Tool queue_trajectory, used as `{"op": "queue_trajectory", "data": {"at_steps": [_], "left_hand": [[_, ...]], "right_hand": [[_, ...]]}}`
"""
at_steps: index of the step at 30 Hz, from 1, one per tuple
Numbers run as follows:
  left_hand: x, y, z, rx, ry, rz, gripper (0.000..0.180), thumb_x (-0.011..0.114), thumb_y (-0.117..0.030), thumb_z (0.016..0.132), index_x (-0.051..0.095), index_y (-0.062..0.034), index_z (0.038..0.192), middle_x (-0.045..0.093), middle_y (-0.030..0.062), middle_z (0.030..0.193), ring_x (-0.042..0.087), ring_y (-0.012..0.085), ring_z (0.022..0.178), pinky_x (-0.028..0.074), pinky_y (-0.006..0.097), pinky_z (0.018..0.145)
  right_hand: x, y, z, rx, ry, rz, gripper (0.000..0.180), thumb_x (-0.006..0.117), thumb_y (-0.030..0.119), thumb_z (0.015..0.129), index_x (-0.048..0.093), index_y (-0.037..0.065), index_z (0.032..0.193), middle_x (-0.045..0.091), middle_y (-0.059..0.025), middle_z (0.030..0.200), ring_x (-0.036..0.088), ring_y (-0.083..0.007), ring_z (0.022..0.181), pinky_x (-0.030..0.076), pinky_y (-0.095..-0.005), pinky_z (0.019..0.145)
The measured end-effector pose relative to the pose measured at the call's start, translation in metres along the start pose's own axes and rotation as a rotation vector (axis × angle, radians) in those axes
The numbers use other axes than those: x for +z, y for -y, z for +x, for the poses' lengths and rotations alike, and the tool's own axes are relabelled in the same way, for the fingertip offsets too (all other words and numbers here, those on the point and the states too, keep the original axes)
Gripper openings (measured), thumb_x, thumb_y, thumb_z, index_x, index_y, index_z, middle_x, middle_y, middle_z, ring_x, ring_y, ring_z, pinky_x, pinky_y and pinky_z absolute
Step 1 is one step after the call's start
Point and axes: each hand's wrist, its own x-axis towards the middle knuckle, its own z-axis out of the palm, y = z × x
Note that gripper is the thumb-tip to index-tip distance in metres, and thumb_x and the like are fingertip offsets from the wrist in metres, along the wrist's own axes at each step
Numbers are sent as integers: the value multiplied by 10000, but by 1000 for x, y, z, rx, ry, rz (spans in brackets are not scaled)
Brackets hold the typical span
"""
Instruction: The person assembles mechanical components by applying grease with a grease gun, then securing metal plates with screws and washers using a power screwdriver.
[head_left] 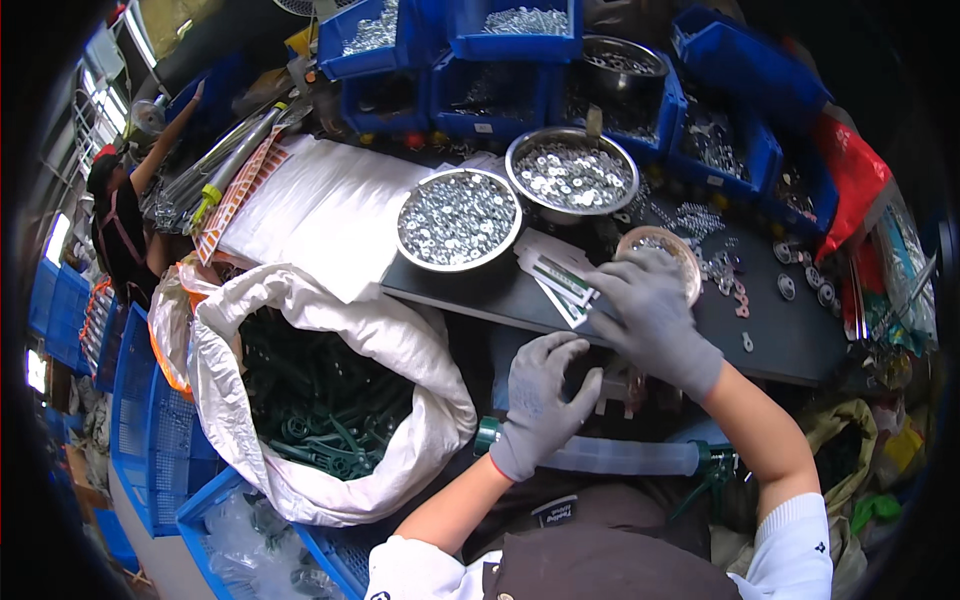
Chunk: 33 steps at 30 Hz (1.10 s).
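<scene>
Both my hands wear grey knit gloves. My right hand reaches over the table edge with its fingers spread on a small metal bowl of little metal parts and some small white-and-green packets. My left hand hovers below the table edge, fingers curled, above a green rod with a clear sleeve lying across my lap. Whether either hand grips anything is hidden by the fingers.
Two large steel bowls of washers stand on the dark table. Blue bins of hardware line the back. A white sack of green plastic parts sits left. Another person works at far left.
</scene>
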Motion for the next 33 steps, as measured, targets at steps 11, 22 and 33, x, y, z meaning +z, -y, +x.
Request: {"op": "queue_trajectory", "data": {"at_steps": [11, 22, 33], "left_hand": [[-13, 39, 37, 99, -37, 307, 401, 732, -252, 701, 616, -87, 1047, 573, 96, 1109, 491, 299, 1122, 364, 473, 985], [4, 52, 44, 164, 38, 239, 508, 709, -277, 731, 574, -42, 1160, 569, 125, 1177, 493, 320, 1148, 348, 497, 1023], [-20, 1, 31, -681, 164, -914, 139, 598, -121, 904, 649, 3, 944, 624, -11, 806, 518, 18, 708, 421, 192, 632]], "right_hand": [[49, -27, 43, 401, 435, 4, 373, 731, 396, 696, 678, 71, 871, 661, -122, 837, 601, -291, 863, 398, -413, 857], [37, -32, 34, 339, 179, 235, 166, 637, 182, 819, 682, 27, 858, 661, -121, 837, 626, -293, 786, 445, -391, 770], [-17, 23, 8, 490, 69, 492, 252, 667, 115, 787, 648, 32, 1024, 628, -85, 983, 579, -206, 952, 441, -330, 831]]}}
